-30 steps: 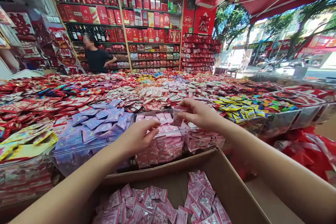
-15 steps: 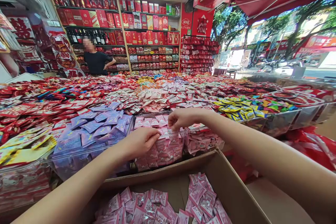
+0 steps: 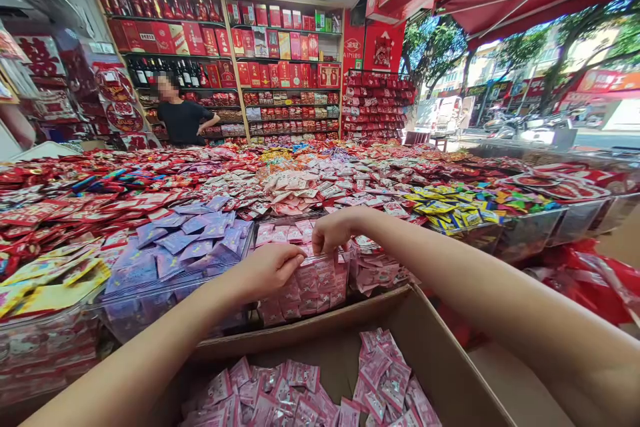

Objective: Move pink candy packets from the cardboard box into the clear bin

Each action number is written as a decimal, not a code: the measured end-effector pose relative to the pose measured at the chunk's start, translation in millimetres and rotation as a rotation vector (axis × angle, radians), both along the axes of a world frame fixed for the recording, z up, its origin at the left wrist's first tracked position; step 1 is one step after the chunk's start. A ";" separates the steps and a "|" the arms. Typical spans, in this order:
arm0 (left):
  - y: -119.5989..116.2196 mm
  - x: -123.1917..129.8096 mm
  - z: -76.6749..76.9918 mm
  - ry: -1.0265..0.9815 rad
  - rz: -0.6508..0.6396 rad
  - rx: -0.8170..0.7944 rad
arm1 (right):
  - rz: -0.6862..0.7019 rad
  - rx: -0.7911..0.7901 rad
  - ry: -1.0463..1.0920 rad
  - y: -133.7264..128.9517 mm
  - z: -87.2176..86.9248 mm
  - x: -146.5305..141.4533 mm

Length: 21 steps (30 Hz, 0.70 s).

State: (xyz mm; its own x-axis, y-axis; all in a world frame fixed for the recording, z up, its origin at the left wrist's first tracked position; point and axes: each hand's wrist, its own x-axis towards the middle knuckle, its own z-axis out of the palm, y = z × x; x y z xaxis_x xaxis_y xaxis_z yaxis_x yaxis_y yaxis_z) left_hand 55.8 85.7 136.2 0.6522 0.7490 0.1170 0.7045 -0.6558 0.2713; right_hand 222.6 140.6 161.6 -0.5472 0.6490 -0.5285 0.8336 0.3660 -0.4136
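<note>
We note the right hand (image 3: 326,250), fingers curled downward, over the pink packets (image 3: 280,233) in the clear bin (image 3: 320,282); whether it pinches one, we cannot tell. Left hand (image 3: 273,265): curled at the bin's near edge, grip likewise unclear. Loose packets (image 3: 383,373) lie nearer, in the cardboard box (image 3: 453,353).

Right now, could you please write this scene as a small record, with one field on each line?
Left hand: near the front rim of the clear bin, fingers curled; contact unclear
Right hand: over that bin, fingers pointing down; grip hidden
Bin contents: small pink packets
Below: open cardboard box, more pink packets inside
Left of bin: purple packets
Farther right: yellow packets
Background: person in black top, shelves of bottles and red boxes
</note>
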 end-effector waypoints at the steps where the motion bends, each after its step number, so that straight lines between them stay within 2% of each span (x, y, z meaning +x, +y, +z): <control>1: 0.1 0.2 0.3 0.005 -0.001 0.002 | -0.005 -0.010 -0.002 0.8 -0.1 0.5; 8: 1.6 0.4 1.1 0.050 -0.003 0.012 | -0.009 -0.046 -0.002 4.4 -1.1 2.9; 13: 0.6 -0.2 3.6 0.080 -0.010 0.012 | -0.001 -0.012 0.009 1.9 -1.3 2.7; 18: 1.1 2.4 2.6 0.086 -0.029 0.028 | 0.025 0.100 0.032 -4.5 0.9 3.8; 21: 3.1 2.0 1.0 0.075 -0.041 0.050 | 0.029 0.228 0.082 -15.2 12.1 9.8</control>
State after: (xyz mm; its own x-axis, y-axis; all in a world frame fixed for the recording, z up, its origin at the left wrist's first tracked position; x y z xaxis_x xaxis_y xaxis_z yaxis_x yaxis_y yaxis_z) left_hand 57.8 88.8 137.2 0.6902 0.7161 0.1037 0.6941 -0.6957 0.1850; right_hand 232.4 125.4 173.7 -0.6026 0.7297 -0.3230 0.7882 0.4811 -0.3837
